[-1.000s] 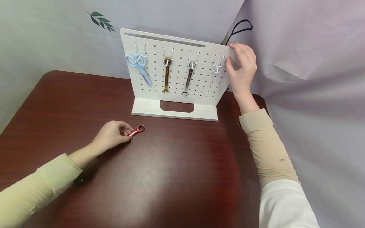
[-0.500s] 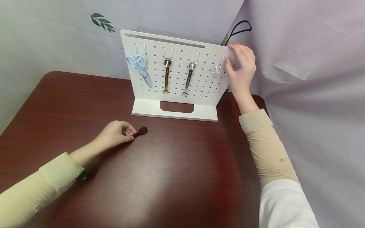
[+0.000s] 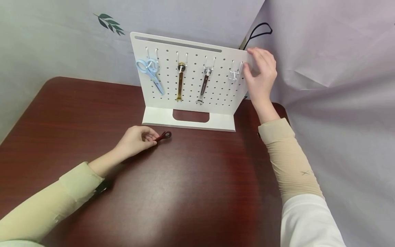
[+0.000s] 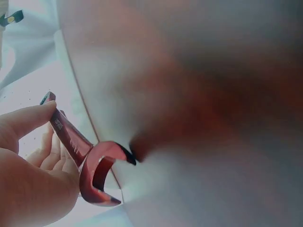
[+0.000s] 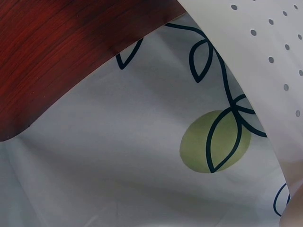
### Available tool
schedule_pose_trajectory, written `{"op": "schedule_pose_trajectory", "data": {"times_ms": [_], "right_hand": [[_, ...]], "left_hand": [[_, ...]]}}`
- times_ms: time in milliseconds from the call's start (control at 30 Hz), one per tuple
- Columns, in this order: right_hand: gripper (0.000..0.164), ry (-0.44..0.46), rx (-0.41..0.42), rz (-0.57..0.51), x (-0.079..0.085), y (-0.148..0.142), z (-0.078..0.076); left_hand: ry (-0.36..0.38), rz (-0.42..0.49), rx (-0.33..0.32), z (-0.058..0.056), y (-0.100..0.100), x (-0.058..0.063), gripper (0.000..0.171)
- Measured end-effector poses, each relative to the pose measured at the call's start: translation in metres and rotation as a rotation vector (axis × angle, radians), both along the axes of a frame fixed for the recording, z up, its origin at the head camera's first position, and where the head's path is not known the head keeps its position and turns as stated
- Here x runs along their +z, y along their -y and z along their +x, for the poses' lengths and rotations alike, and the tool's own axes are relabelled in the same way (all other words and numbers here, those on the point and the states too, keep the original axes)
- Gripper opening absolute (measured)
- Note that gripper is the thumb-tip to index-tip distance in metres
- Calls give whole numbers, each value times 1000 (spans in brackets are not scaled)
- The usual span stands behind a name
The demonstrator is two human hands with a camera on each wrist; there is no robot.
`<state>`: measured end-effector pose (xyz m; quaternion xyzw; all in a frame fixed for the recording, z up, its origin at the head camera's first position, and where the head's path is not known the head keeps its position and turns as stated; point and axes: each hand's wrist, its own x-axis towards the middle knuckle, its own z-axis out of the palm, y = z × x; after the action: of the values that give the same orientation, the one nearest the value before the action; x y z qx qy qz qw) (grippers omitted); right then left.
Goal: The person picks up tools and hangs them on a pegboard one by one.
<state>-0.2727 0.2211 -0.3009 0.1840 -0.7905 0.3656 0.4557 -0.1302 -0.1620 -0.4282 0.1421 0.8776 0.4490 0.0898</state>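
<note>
My left hand (image 3: 135, 140) pinches a red combination wrench (image 3: 165, 134) between thumb and fingers, low over the table in front of the pegboard's base. In the left wrist view the wrench's open-jaw end (image 4: 97, 177) points back towards the camera. My right hand (image 3: 262, 75) grips the upper right corner of a white pegboard (image 3: 192, 103), thumb on its front. Light blue scissors (image 3: 151, 70), a gold wrench (image 3: 180, 84) and a dark-handled wrench (image 3: 204, 85) hang on its hooks. Another white wire hook (image 3: 234, 73) sits near the right edge.
The pegboard's base plate (image 3: 157, 116) stands towards the back of a dark red-brown table (image 3: 185, 185). Pale cloth (image 3: 333, 85) hangs behind and to the right. A black loop strap (image 3: 261, 35) shows behind the board's right corner.
My left hand has moved right and slightly away from me with the red wrench, closer to the pegboard's base, and the wrench has turned in its grip. The right hand stays on the board.
</note>
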Motion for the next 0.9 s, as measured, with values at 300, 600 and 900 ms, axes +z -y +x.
{"op": "schedule_pose_trajectory", "data": {"times_ms": [300, 600, 900], "right_hand": [[28, 10, 4, -4, -3, -4, -4], [28, 14, 4, -3, -2, -3, -3], [28, 12, 0, -4, -2, -3, -2]], "left_hand": [[45, 107, 27, -19, -32, 7, 15], [45, 303, 80, -36, -70, 13, 20], [27, 408, 65, -52, -111, 25, 23]]}}
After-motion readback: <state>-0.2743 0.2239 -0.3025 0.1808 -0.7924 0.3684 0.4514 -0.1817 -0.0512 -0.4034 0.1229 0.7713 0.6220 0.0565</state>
